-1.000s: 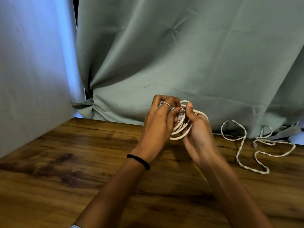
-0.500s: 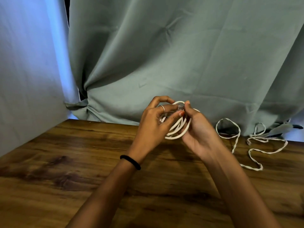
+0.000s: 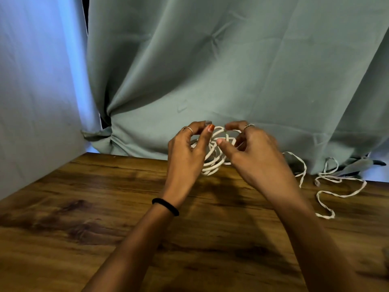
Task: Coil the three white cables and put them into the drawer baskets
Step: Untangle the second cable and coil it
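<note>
A dark brown wooden tabletop (image 3: 88, 224) with a streaked, knotty grain fills the lower half of the view. Behind its far edge hangs a sage-green fabric curtain (image 3: 210, 70), falling in soft folds and gathered into a pinch at the lower left. To the left of it hangs a pale blue-white fabric panel (image 3: 35, 81), lit brightly along its inner edge, with a narrow dark gap between the two cloths near the top. At the far right, beside the curtain's hem, a dark object (image 3: 379, 163) lies, too small to identify.
</note>
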